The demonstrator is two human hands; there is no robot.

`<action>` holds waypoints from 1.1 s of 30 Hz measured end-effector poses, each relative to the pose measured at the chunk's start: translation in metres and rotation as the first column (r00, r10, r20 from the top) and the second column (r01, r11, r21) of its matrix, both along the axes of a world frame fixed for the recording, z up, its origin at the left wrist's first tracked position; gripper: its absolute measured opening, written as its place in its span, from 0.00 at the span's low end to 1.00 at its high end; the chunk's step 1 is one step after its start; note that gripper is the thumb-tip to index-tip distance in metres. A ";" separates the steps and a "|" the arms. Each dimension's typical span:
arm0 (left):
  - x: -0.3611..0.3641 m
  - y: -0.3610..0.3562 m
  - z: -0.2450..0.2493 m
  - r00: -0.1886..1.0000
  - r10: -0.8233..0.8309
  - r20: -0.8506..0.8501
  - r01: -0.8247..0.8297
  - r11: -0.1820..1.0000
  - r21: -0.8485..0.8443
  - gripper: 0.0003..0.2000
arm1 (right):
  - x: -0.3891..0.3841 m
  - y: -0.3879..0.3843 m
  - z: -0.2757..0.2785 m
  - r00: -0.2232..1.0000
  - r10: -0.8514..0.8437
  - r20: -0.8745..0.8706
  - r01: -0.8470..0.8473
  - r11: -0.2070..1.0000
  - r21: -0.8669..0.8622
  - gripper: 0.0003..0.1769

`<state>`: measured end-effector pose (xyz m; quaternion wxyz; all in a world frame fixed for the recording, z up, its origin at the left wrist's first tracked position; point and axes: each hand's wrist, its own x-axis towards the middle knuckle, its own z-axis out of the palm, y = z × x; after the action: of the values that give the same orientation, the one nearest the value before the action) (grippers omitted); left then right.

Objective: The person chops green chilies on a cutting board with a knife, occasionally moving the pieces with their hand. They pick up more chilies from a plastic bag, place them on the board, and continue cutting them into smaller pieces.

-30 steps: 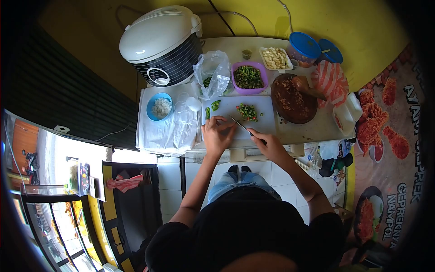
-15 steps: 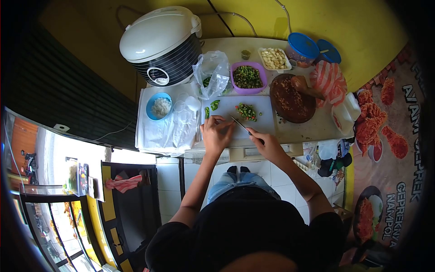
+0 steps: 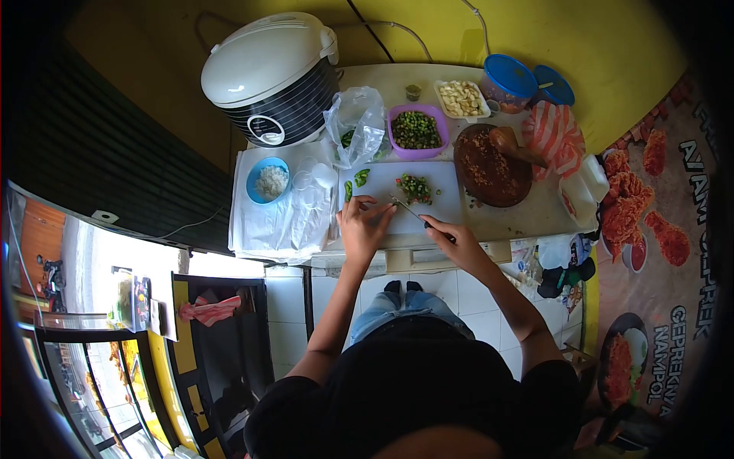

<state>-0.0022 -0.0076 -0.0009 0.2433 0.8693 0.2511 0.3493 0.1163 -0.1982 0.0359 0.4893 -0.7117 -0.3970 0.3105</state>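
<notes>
On the white board (image 3: 451,177): a small heap of chopped green and red bits (image 3: 414,188) sits near the middle. Two green pieces, maybe chilies (image 3: 361,177), lie by the left edge.
Knife (image 3: 413,213): its handle is in my right hand (image 3: 457,246), with my fingers closed around it. The blade slants over the board, and its tip is close to my left fingers.
Left hand (image 3: 360,231): it is low over the board, finger and thumb near each other. I cannot tell if they touch or pinch a bit; it is too small to see.
Careful cutting: I think curled fingertips, a flat blade side by my knuckles and slow, small cuts would be safest. A slip could nick my finger.
Purple bowl (image 3: 420,154): it is just behind the board, full of chopped green bits.
Brown stone dish (image 3: 489,191): it sits just right of the board, with a pestle (image 3: 524,151) on it.
</notes>
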 end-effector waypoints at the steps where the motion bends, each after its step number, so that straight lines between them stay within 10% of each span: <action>1: 0.000 0.000 0.000 1.000 0.004 -0.004 -0.004 1.000 0.005 0.08 | -0.001 0.000 0.001 1.000 0.006 0.026 -0.006 1.000 -0.017 0.21; 33: 0.001 0.000 0.002 1.000 -0.013 -0.001 0.013 0.999 -0.038 0.06 | -0.011 0.008 -0.018 0.988 -0.039 0.150 0.036 0.999 0.024 0.21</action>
<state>-0.0014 -0.0076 0.0016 0.2619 0.8665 0.2520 0.3422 0.1057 -0.1898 0.0174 0.4712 -0.7353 -0.4224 0.2425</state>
